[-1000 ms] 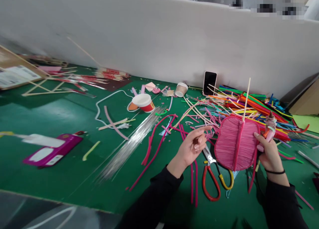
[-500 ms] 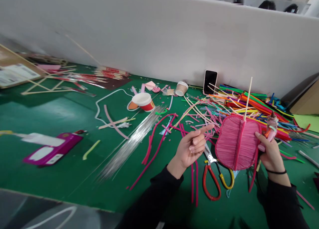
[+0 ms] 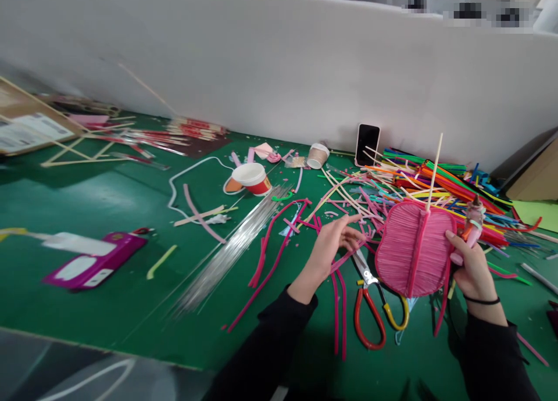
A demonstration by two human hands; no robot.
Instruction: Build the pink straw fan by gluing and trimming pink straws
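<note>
Held up over the counter (image 3: 113,325), the pink panel (image 3: 429,250) looks light, fuzzy and bendable, likely easy to crush, so its rim or central rib seems the best hold. The right hand (image 3: 473,273) pinches its right rim. The left hand (image 3: 333,244) is loosely half-curled; whether it grips the pink strip (image 3: 342,264) is unclear.

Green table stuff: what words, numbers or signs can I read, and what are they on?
None can be read clearly.
Cup: small mark, too blurred.
Purple pack: small marks, too blurred.
White sheet: gray marks, too blurred.
Red-and-white bundle: red marks, too blurred.
Pink piece in the right hand: no writing shows.
</note>
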